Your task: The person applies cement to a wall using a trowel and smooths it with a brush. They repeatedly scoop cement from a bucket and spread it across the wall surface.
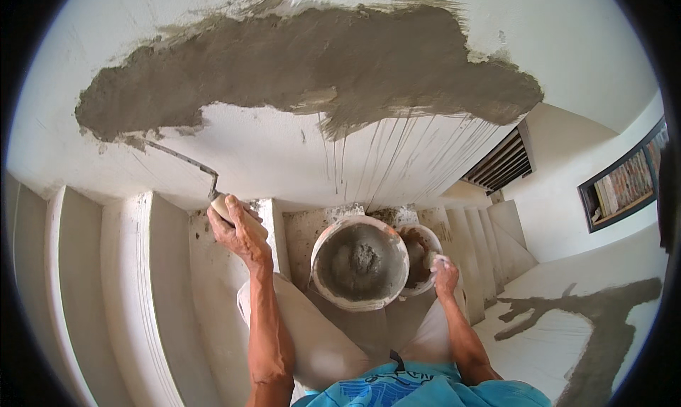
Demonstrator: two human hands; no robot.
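Head view: gripping the trowel (186,159) by its handle in the left hand (242,231), fingers wrapped closed, pointing its thin blade at the lower-left edge of the grey mortar patch (298,63) on the white wall (248,132); not telling for sure about blade contact. Resting the right hand (445,277) at the rim of the small bucket (418,292), fingers bent; not telling whether gripping or just touching. Having the big bucket (340,300) of wet mix (365,258) standing just beside, between the legs. Apparently spreading or trimming along the patch border. Probably calling next for a flat, evenly pressed blade, feathering the ragged edge.
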